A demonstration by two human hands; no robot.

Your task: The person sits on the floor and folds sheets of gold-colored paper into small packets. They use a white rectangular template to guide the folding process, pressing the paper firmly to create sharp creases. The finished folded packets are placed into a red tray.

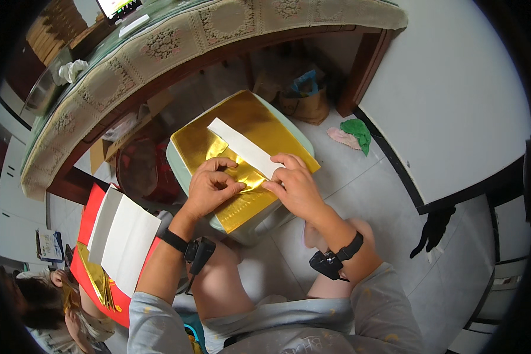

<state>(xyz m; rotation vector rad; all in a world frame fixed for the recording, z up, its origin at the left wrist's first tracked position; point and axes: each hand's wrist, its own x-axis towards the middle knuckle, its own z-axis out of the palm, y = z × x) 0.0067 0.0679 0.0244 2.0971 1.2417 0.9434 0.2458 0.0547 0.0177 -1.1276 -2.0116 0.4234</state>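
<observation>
A stack of gold foil paper sheets lies on a pale green plastic stool. On top of it is a partly folded gold sheet with a long white paper strip slanting along it. My left hand pinches the folded gold sheet's near edge between thumb and fingers. At the strip's lower right end, my right hand grips the white strip and the gold edge under it, thumb close to my left thumb. Both wrists wear black strapped devices.
To the left, a red bag carries white folded paper and folded gold pieces. Another person sits at lower left. A cloth-covered table spans the top. A paper bag, green cloth and black-and-white cat's tail or limb are right.
</observation>
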